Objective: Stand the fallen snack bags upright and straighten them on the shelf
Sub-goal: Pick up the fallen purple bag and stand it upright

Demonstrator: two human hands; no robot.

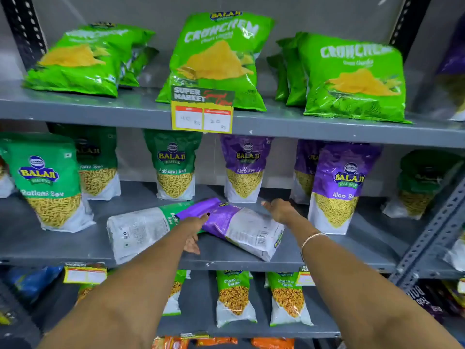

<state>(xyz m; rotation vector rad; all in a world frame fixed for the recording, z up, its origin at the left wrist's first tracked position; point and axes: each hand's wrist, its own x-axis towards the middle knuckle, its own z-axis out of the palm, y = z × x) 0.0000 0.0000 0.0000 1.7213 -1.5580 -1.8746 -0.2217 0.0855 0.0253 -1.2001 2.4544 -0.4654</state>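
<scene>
Purple bag (pixel 239 226) lies flat, top pointing left.

both arms outstretched, hands (pixel 195 224) (pixel 281 210) apart

Grey middle shelf (pixel 63 248), two fallen bags (pixel 241 227) flat among upright sev packets (pixel 50 182)

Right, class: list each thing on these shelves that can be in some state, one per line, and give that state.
Purple Aloo Sev bag: fallen, lying across the green bag.
Green Ratlami Sev bag: fallen, flat on the grey metal middle shelf.
Left hand: gripping the purple bag's top.
Right hand: open, beside the purple bag.
Centre green Crunchem bag: upright.
Left green Crunchem bag: leaning back.
</scene>
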